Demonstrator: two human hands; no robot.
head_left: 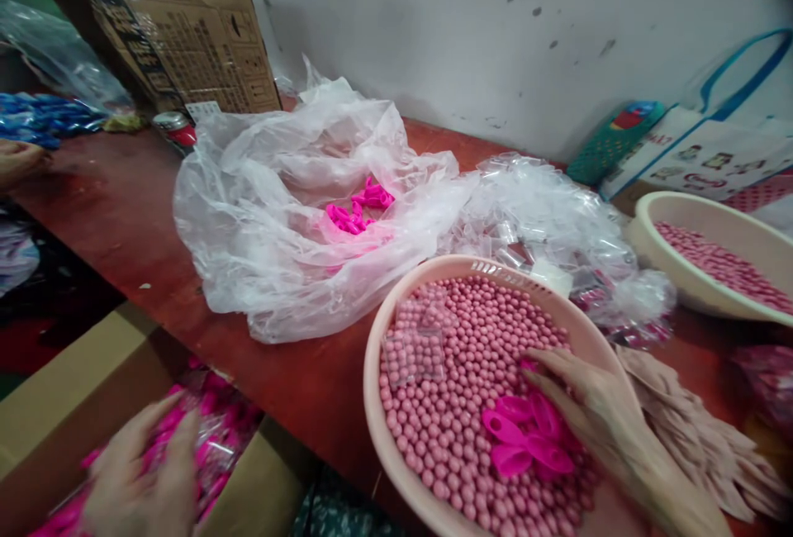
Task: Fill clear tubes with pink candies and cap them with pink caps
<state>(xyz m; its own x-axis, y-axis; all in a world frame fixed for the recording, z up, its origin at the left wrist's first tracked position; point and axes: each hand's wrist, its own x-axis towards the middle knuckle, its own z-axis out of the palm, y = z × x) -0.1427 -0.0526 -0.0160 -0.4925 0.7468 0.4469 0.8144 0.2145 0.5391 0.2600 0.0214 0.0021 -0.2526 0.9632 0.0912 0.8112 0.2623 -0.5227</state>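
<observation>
reaching down on the left, the person's left hand [144, 471] rests with fingers spread loosely over small packets of pink pieces [214, 430] inside an open cardboard box [68, 388] that stands below the table edge; the hand is blurred, so whether it grips a packet i cannot tell

the right hand [588, 405] lies in a round pink basket [396, 446] on the red-brown table [124, 206], fingers stretched flat and slightly apart over a heap of small pink balls [458, 388], fingertips touching a cluster of bright pink plastic caps [526, 438] that sits on top of the balls; it holds nothing closed in its grasp. a small clear bag [414, 349] lies on the balls toward the basket's far left

behind the basket a big crumpled clear plastic sheet [266, 190] holds a few more bright pink caps [359, 206] in its hollow. a pile of little clear bags [545, 215] lies just to the right of it, and a cream bowl [694, 273] with more pink balls stands near the right edge. a worn cardboard carton [186, 33] leans against the white wall at the back
</observation>
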